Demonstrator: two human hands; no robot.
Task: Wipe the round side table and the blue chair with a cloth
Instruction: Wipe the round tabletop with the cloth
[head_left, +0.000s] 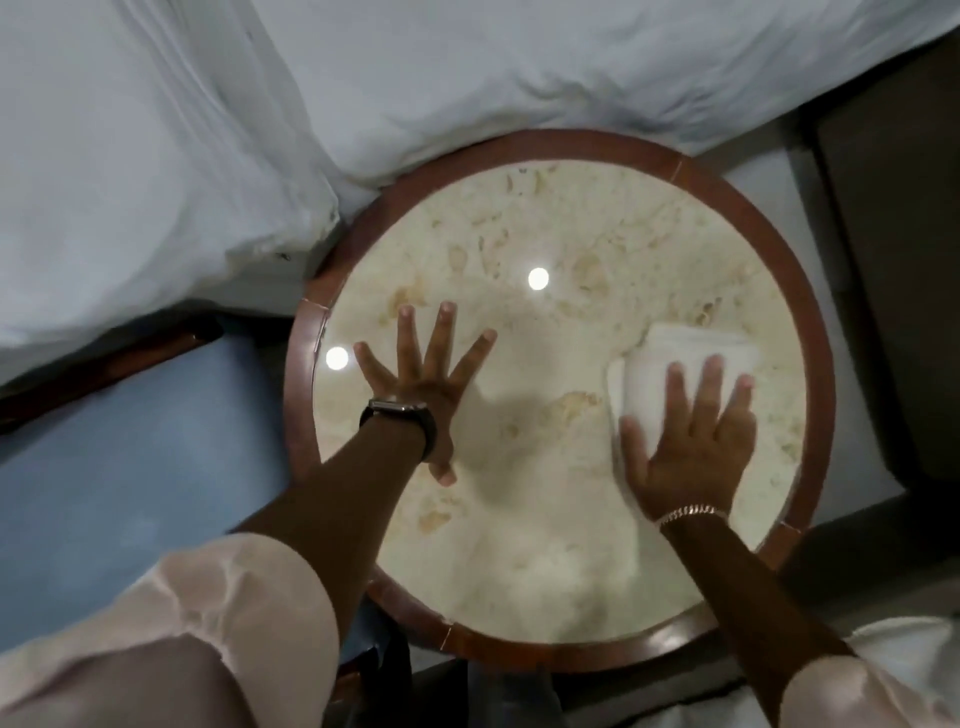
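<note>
The round side table (810, 322) has a cream marble top inside a reddish-brown wooden rim and fills the middle of the view. A folded white cloth (691, 348) lies on its right half. My right hand (691, 441) presses flat on the cloth's near part, fingers spread. My left hand (421, 384), with a dark watch on the wrist, rests flat on the marble at the left, fingers spread and nothing in it. The blue chair seat (135, 467) lies to the left of the table, below its level.
A bed with white sheets (208, 130) runs along the top and left, and its bedding touches the table's far rim. A dark piece of furniture (898, 260) stands at the right. Two ceiling lights reflect in the marble.
</note>
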